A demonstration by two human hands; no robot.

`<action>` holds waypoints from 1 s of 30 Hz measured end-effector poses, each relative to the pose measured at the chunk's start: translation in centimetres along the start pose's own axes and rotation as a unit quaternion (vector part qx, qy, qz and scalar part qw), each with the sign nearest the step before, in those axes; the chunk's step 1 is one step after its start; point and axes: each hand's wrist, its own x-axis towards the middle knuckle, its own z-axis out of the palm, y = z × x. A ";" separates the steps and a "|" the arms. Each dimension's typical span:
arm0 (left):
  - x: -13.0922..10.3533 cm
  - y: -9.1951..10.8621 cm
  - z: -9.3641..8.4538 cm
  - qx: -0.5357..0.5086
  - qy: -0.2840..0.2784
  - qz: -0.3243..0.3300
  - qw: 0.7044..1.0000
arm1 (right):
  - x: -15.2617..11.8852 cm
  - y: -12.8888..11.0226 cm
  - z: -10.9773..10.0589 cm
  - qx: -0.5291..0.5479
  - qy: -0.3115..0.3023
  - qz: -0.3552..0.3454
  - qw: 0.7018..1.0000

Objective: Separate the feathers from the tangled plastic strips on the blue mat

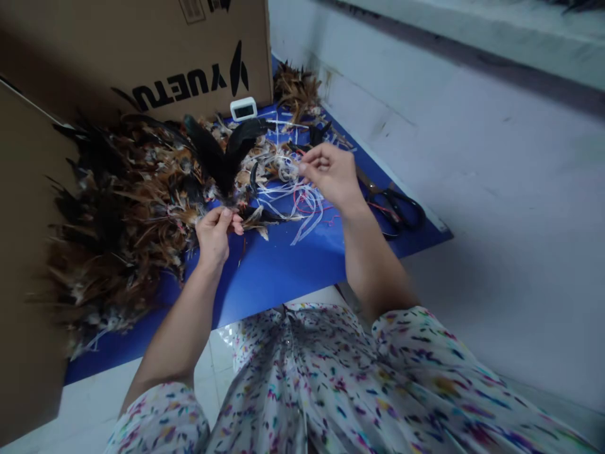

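My left hand pinches the base of a bunch of dark feathers, whose long black plumes fan upward. My right hand is raised to the right, thumb and fingertips pressed together; anything between them is too fine to make out. Below and beside it, a tangle of white ribbon strips and a red string lie on the blue tabletop. A large heap of brown and black feathers spreads to the left of my left hand.
Black-handled scissors lie near the table's right edge, by the wall. A small white digital device stands at the back before a cardboard box. Another feather bundle sits in the far corner.
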 end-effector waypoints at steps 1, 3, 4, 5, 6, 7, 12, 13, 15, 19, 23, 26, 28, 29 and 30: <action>0.0 0.0 0.0 0.001 0.000 0.000 1.000 | -0.3 -0.1 -0.5 -0.038 -0.040 0.004 0.998; 0.0 0.0 -0.1 0.003 0.002 0.000 1.000 | -1.0 -0.2 -1.4 -0.126 -0.131 -0.001 0.983; 0.1 0.0 -0.1 0.004 0.003 0.001 1.000 | -1.4 -0.3 -1.9 -0.169 -0.175 -0.004 0.970; 0.1 0.0 -0.2 0.005 0.004 0.002 1.000 | -1.8 -0.2 -2.3 -0.208 -0.210 -0.007 0.955; 0.1 0.0 -0.2 0.005 0.005 0.003 1.000 | -2.2 -0.1 -2.6 -0.238 -0.234 -0.008 0.943; 0.1 0.0 -0.2 0.005 0.005 0.005 1.000 | -2.5 0.1 -2.9 -0.259 -0.245 -0.008 0.934; 0.0 -0.1 -0.2 0.007 0.006 0.008 1.000 | -3.6 1.3 -2.9 -0.295 -0.243 -0.029 0.924; -0.1 -0.1 -0.2 0.009 0.006 0.007 1.000 | -3.6 1.4 -2.6 -0.305 -0.249 -0.036 0.919; -0.1 -0.2 -0.2 0.011 0.005 0.006 1.000 | -3.6 1.6 -1.9 -0.326 -0.268 -0.043 0.906; 0.0 -0.2 -0.3 -0.004 0.003 0.008 1.000 | -3.0 1.9 -1.3 -0.301 -0.292 -0.036 0.907; 0.0 -0.1 -0.5 -0.008 0.007 0.020 1.000 | -1.7 1.7 -2.9 -0.215 -0.240 -0.016 0.946; 0.1 -0.2 -0.6 -0.003 0.007 0.018 1.000 | -0.5 1.4 -4.3 -0.184 -0.187 -0.003 0.965; 0.1 -0.1 -0.6 -0.003 0.007 0.015 1.000 | 0.4 1.4 -4.9 -0.169 -0.149 -0.002 0.974; 0.1 -0.1 -0.6 -0.004 0.009 0.014 1.000 | 0.7 1.4 -5.0 -0.161 -0.129 -0.002 0.978; 0.1 -0.1 -0.6 -0.004 0.013 0.012 1.000 | 1.1 1.6 -5.0 -0.152 -0.110 0.000 0.982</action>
